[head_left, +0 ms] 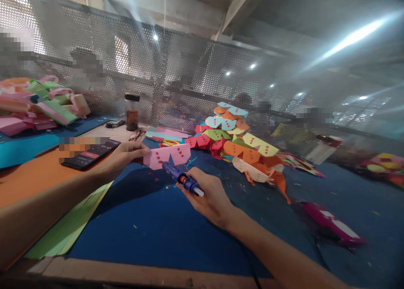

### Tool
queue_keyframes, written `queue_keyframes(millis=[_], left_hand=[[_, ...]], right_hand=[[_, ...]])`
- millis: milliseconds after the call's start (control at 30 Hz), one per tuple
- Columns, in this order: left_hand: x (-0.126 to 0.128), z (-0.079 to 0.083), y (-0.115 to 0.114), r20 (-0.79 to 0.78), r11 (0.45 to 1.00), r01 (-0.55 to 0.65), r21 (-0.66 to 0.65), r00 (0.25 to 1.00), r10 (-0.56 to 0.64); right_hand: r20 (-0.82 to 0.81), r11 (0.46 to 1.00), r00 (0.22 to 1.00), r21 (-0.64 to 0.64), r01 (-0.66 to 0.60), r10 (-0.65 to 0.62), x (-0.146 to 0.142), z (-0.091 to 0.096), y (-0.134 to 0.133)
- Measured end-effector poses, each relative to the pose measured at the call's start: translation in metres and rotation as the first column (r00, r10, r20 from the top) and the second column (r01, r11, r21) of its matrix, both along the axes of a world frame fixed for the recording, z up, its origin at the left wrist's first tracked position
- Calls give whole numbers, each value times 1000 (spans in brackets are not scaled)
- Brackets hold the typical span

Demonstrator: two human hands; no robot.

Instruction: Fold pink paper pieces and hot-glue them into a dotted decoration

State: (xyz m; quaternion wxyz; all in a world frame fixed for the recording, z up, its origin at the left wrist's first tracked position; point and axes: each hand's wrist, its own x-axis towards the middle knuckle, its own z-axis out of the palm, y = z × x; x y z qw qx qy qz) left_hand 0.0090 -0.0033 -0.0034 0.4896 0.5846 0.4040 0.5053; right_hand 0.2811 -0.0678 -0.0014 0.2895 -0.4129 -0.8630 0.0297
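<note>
My left hand pinches the left end of a pink paper cutout, which has a notched lower edge and small red squares on it. In my right hand is a blue glue gun, my fingers wrapped round it. Its nozzle points left and meets or nearly meets the cutout's lower edge; whether it touches I cannot tell. A clear glue stick pokes out of its back end. Right behind the cutout rises a pile of similar notched paper pieces in orange, red, green, yellow and pale blue.
A phone lies on orange paper at left. Behind it stands a dark-lidded jar. Folded paper pieces heap up at far left. A magenta object lies at right on the blue tabletop. A perforated metal screen stands behind.
</note>
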Motion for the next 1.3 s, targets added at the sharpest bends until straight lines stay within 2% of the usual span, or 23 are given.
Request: queue_keyframes(millis=[367, 567, 900, 1300], left_hand=[[-4, -4, 5, -31, 999, 49, -4, 998, -50], [-4, -3, 5, -38, 998, 62, -11, 997, -62], [-2, -2, 4, -40, 998, 66, -16, 997, -66], [-2, -1, 5, -31, 998, 56, -20, 998, -56]], right_hand=[[128, 977, 987, 175, -122, 100, 5, 2, 3], [200, 955, 974, 251, -156, 106, 7, 2, 3], [308, 951, 949, 271, -150, 61, 7, 5, 1], [343, 945, 939, 299, -130, 21, 6, 4, 1]])
